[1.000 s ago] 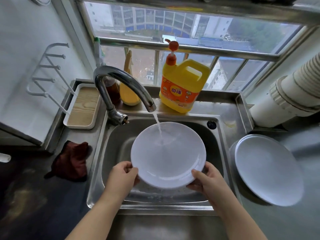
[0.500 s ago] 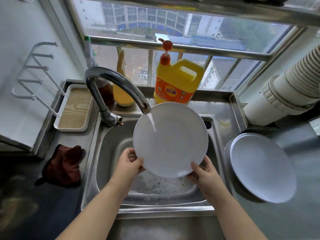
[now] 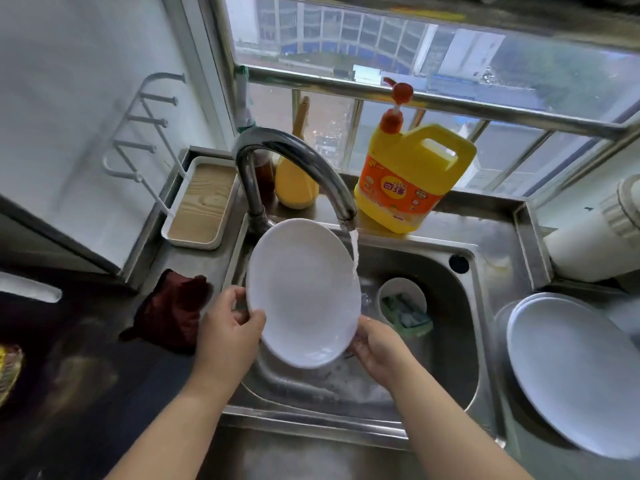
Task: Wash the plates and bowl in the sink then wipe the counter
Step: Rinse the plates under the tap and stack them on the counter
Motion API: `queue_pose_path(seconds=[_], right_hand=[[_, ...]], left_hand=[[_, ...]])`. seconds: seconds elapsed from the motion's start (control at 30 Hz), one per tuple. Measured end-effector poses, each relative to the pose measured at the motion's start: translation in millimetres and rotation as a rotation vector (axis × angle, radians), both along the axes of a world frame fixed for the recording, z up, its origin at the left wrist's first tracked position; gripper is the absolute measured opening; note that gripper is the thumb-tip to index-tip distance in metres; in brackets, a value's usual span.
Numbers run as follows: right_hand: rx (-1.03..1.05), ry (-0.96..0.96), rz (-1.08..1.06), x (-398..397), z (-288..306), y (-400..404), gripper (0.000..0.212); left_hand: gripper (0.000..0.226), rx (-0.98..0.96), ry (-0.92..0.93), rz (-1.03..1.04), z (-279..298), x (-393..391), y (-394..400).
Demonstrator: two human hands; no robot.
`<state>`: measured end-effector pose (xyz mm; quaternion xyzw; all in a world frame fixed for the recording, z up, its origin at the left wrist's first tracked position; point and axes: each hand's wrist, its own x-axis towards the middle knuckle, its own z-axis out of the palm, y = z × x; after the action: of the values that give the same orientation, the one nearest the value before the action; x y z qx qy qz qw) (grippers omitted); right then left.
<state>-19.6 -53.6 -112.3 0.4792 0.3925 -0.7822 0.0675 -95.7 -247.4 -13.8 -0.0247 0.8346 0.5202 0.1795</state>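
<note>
I hold a white plate (image 3: pixel 303 292) tilted up over the steel sink (image 3: pixel 446 344). My left hand (image 3: pixel 227 332) grips its lower left rim. At the lower right edge my right hand (image 3: pixel 375 348) holds it from below. Water runs from the curved tap (image 3: pixel 294 161) down the plate's right edge. A small white bowl (image 3: pixel 401 299) with a green sponge (image 3: pixel 410 318) in it sits on the sink floor, right of the plate. White plates (image 3: pixel 575 372) lie stacked on the counter to the right. A dark red cloth (image 3: pixel 169 311) lies left of the sink.
A yellow detergent jug (image 3: pixel 414 181) with a red pump stands behind the sink on the ledge. A yellow bottle (image 3: pixel 296 183) stands beside the tap. A white tray (image 3: pixel 201 206) with a wooden insert sits at the back left. A white duct (image 3: pixel 595 230) crosses the right side.
The plate has swung left and tilted more upright, so the stream now runs down its right edge. The bowl with the sponge has come into sight.
</note>
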Motion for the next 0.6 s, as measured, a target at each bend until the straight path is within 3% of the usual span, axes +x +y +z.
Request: queue_pose_path(seconds=[0.23, 0.43, 0.6], right_hand=[[-0.07, -0.06, -0.284, -41, -14, 0, 0.02], [-0.043, -0.049, -0.247, -69, 5, 4, 0.03], [0.14, -0.033, -0.122, -80, 15, 12, 0.038]], left_hand=[[0.013, -0.006, 0.034, 0.096, 8, 1, -27], [0.017, -0.009, 0.046, 0.126, 8, 1, -40], [0.015, 0.006, 0.029, 0.123, 3, 2, -40]])
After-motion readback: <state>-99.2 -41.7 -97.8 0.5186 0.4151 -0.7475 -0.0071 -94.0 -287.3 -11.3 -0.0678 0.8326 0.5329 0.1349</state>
